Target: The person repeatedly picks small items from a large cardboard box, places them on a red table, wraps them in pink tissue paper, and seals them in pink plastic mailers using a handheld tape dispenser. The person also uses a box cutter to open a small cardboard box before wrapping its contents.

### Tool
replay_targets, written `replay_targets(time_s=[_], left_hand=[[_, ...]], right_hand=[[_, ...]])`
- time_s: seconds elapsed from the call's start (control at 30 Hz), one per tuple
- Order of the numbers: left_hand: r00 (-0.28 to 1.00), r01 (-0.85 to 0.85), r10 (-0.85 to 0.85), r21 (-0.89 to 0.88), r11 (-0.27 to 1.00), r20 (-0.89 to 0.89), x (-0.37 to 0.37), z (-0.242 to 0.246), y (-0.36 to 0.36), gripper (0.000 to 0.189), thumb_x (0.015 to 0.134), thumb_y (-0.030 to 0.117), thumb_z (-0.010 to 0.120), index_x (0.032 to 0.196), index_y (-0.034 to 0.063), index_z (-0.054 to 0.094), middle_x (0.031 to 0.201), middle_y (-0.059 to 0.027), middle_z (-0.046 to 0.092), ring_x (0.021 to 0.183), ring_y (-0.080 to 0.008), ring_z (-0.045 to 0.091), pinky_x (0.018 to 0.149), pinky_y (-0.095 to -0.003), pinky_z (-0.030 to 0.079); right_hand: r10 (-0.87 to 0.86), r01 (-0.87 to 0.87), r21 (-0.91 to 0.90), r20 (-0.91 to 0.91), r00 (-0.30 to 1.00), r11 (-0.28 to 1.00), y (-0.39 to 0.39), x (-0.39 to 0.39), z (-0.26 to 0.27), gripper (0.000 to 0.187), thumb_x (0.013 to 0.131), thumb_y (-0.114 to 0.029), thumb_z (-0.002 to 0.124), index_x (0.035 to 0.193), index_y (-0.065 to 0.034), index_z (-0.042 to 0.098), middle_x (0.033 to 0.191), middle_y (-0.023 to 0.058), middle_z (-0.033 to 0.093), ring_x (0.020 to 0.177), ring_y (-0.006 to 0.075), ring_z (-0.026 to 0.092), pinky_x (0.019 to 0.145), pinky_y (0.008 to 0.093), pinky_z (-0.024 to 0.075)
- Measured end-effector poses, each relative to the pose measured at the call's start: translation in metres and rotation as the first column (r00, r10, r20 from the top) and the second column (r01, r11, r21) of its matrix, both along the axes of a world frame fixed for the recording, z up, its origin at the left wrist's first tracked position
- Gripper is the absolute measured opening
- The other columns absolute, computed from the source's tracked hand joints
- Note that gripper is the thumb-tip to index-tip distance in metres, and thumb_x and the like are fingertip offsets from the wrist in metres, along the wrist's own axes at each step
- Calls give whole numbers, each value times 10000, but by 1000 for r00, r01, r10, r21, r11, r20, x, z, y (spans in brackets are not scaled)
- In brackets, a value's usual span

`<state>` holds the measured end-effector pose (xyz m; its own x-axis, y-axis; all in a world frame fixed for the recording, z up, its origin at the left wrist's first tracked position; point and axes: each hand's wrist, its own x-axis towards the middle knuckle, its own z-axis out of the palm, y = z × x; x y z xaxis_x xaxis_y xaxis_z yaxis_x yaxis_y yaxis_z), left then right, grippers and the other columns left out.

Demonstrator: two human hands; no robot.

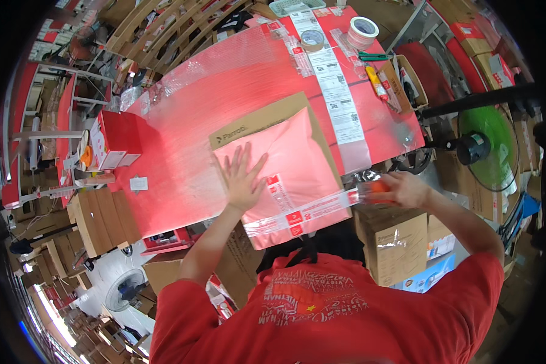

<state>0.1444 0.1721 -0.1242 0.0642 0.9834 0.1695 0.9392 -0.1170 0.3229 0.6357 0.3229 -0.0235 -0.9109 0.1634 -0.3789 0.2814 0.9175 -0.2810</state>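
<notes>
A cardboard box [305, 102] lies on the red table with a pink plastic sheet or bag [286, 145] over its top. My left hand [245, 179] presses flat on the pink plastic, fingers spread, holding nothing. At the right edge of the box, my right hand [402, 189] grips a packing tape dispenser [374, 186] with orange and clear parts, somewhat blurred. A strip of printed clear tape [277, 221] runs across the near part of the pink plastic towards the dispenser. Another short tape piece [278, 189] is stuck beside my left hand.
A strip of printed labels [333, 82] crosses the red table [182, 136], with tape rolls [363, 32], a green cutter [373, 56] and a yellow tube [376, 83] nearby. A red-and-white box [116, 140] stands left. A green fan [489, 148] is at right, cartons [391, 243] below.
</notes>
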Motion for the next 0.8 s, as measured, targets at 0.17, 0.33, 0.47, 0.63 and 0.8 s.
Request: replay_targets(time_s=[0.17, 0.33, 0.47, 0.63, 0.8], left_hand=[[1000, -5, 5, 10, 1000, -19, -1, -13, 0, 621, 1075, 550, 536, 1671, 378, 566, 1872, -125, 266, 1732, -383, 194, 1378, -661, 5], [990, 106, -113, -84, 991, -81, -36, 7, 7, 621, 1035, 502, 603, 1634, 342, 614, 1863, -139, 283, 1730, -396, 205, 1386, -637, 55], [993, -11, 7, -32, 999, -115, -23, 46, 1, 562, 977, 298, 698, 1529, 196, 693, 1744, -184, 467, 1631, -431, 377, 1323, -618, 242], [489, -344, 461, -322, 882, 741, 86, 85, -16, 356, 1098, 157, 480, 1236, -33, 747, 1244, -143, 782, 1163, -250, 715, 998, -388, 544], [13, 61, 727, -726, 685, 687, 114, 94, -19, 545, 1226, 439, 413, 1336, -9, 703, 1342, -117, 758, 1237, -191, 672, 1026, -362, 514]], right_hand=[[-93, 98, -203, 34, 995, 974, -18, 9, -182, 474, 1010, -398, 723, 1482, -368, 690, 1303, 156, 675, 1019, 376, 758, 858, 524, 647], [-169, 11, -602, -206, 964, 798, -131, -93, -281, 363, 949, -371, 770, 1207, -115, 767, 1158, 183, 759, 967, 443, 772, 935, 591, 610], [-239, 224, -395, 12, 971, 891, -91, -55, -162, 391, 919, -346, 792, 1289, -223, 772, 1066, 143, 744, 970, 372, 790, 871, 555, 636], [-694, 327, -629, -517, 501, 705, -11, -50, -22, 506, 890, -331, 871, 1390, -310, 796, 969, 94, 638, 894, 303, 702, 780, 434, 597], [-148, 24, -232, -538, 830, 972, 7, -125, 12, 522, 954, -327, 794, 1472, -344, 731, 1067, 80, 582, 849, 295, 684, 737, 434, 594]])
